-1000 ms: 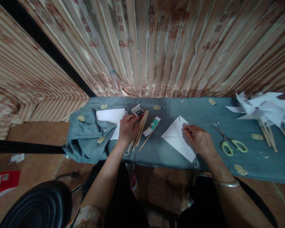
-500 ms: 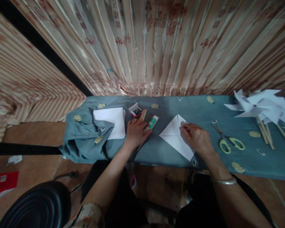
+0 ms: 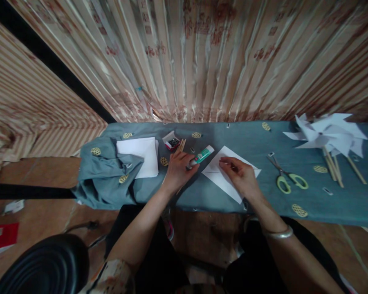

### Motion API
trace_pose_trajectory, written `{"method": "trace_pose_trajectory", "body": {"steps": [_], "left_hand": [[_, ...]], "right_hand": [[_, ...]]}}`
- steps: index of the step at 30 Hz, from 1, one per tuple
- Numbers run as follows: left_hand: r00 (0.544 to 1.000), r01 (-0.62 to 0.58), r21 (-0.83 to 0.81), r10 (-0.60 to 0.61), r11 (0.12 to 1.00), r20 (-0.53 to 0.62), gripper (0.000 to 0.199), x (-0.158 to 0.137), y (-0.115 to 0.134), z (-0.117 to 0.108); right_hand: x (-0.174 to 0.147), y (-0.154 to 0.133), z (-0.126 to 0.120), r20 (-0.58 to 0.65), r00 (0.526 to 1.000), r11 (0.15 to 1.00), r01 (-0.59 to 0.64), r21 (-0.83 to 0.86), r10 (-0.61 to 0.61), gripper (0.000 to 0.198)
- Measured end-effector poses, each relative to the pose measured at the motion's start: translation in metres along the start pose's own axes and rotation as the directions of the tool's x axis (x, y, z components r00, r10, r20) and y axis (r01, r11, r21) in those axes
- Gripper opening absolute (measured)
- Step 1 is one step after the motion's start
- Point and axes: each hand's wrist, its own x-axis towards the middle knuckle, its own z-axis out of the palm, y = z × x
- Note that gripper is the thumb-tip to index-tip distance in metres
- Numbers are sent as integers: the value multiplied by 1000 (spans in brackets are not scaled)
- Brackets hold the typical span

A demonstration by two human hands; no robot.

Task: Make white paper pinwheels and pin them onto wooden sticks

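- Firmly, a person's left grip (image 3: pixel 178 168) was closed around a green-and-white glue stick (image 3: pixel 204 155), its white end angled away from the body and toward the nearby paper.
- The right grip (image 3: pixel 241 174) rested on a white paper square (image 3: pixel 220 180), fingertips gathered together near its middle; whether they pinched the sheet could not be told.
- The square lay on the desk (image 3: pixel 263 153) in front of the person, turned cornerwise, with a line running in from its left corner.
- Wooden sticks (image 3: pixel 182 145) showed beyond the left grip, which partly hid them.
- Just past their tips stood a small red-and-white box (image 3: pixel 172 142), open, with dark little pieces inside.
- Farther left lay a stack of white paper (image 3: pixel 149 163), partly covered by a fold of the grey-blue cloth (image 3: pixel 108 179).
- To the right of the square, green-handled scissors (image 3: pixel 290 180) lay with their blades slightly parted.
- White paper pinwheels (image 3: pixel 328 132) on wooden handles were clustered at far right.
- A striped, pleated curtain (image 3: pixel 178 61) hung behind the desk.
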Motion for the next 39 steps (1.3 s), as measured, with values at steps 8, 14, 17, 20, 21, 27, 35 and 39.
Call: {"method": "trace_pose_trajectory", "body": {"steps": [8, 14, 17, 20, 21, 27, 35, 39], "left_hand": [[992, -121, -73, 123, 990, 32, 26, -3, 17, 9], [989, -42, -125, 59, 991, 134, 55, -4, 16, 11], [980, -14, -118, 37, 993, 197, 53, -5, 12, 15], [977, -22, -115, 46, 993, 206, 49, -5, 7, 18], [979, -28, -120, 52, 992, 197, 48, -5, 6, 18], [995, -61, -68, 66, 996, 78, 33, 2, -8, 6], [984, 29, 92, -45, 995, 173, 41, 8, -30, 0], [995, -60, 69, 54, 996, 78, 44, 6, -9, -2]], "right_hand": [[2, -21, 25, 245, 919, 583, -387, 714, 309, 44], [11, -23, 19, 236, 899, 465, -398, 791, 368, 42], [13, -21, 11, 225, 901, 427, -380, 820, 370, 34], [13, -18, -2, 208, 904, 386, -355, 851, 373, 32], [13, -17, -7, 199, 906, 380, -345, 858, 373, 34], [10, -8, -39, 104, 905, 478, -313, 821, 412, 38], [-6, -1, -59, -54, 921, 730, -270, 627, 387, 46], [-9, 8, -59, -95, 939, 810, -231, 540, 332, 42]]}}
